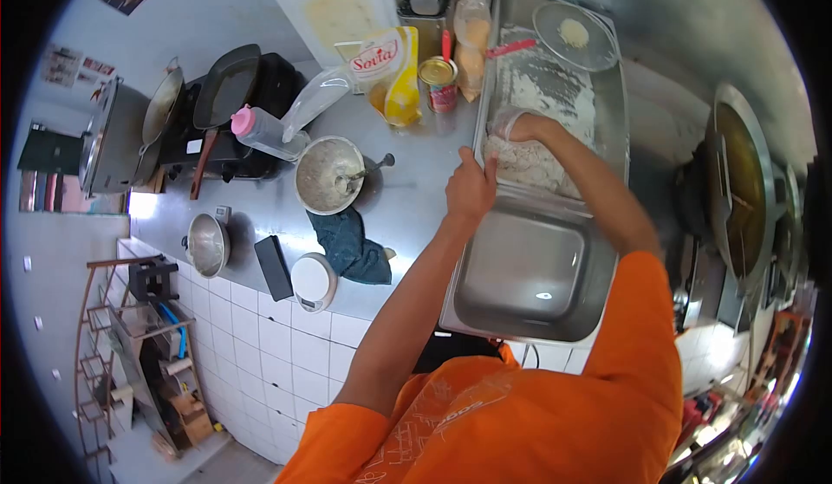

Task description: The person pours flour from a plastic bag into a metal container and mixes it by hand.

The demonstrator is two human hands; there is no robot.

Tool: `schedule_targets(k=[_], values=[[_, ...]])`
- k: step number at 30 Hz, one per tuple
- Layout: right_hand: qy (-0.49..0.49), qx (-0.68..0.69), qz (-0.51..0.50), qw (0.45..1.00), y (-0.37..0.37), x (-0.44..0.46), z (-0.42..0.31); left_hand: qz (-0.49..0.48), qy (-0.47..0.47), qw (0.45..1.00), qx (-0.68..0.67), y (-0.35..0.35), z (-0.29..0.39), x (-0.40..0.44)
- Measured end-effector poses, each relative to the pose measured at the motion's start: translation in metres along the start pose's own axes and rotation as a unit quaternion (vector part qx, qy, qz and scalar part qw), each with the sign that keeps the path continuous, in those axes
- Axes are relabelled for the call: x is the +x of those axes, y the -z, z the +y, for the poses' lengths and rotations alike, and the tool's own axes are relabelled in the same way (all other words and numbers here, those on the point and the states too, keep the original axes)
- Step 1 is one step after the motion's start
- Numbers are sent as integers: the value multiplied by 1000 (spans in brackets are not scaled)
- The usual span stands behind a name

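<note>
A long metal tray (614, 94) holds white flour (542, 85), with clumpy floured pieces (539, 170) at its near end. My left hand (472, 185) is closed on the tray's left rim near its front corner. Inside the tray, my right hand (525, 127) reaches down at the left side, just above the clumpy flour. Clear plastic shows around its fingers; whether it is a glove or a bag is unclear, and the fingertips are hidden. A deep metal pan (520, 267) stands directly in front of the flour tray.
A bowl of batter (322, 176) with a spoon stands left, by a dark cloth (351, 250) and a white scale (313, 281). A squeeze bottle (269, 133), yellow pouch (401, 85) and can (438, 84) stand behind. A sieve (598, 44) rests over the tray's far end; a large oil pan (744, 194) is right.
</note>
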State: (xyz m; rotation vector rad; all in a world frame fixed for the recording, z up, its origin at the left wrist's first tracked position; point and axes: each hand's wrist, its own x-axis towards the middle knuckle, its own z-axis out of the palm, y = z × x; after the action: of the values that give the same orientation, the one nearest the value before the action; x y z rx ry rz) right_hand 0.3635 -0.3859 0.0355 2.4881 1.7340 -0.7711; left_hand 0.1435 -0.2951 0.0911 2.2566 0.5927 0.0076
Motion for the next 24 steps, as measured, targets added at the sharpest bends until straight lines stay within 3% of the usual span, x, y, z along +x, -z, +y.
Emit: schedule_targets(k=[3,6,8,10,15,18,21,24], values=[[-17,-59,-150,987,48,-46,-62,24,-24,999,-14,-7,-8,2],[38,-220,-169,960,54,-86,-83,16,-20,999,-27,-6,-7,2],[65,-243,60,966,-13,-68,-56,-6,2,1000,-25,-1,-4,1],[50,-248,111,961,-16,-61,-62,-11,8,1000,-17,-2,-1,2],[-133,-106,-108,979,-14,-33,-74,3,-5,1000,3,-3,-4,2],[-242,-15,-21,970,5,-47,-70,3,-11,1000,1,-2,-4,2],[-240,46,215,946,32,-81,-53,10,-7,1000,5,-4,-4,2],[-323,79,144,932,44,-110,-29,1,-5,1000,-6,-3,-4,2]])
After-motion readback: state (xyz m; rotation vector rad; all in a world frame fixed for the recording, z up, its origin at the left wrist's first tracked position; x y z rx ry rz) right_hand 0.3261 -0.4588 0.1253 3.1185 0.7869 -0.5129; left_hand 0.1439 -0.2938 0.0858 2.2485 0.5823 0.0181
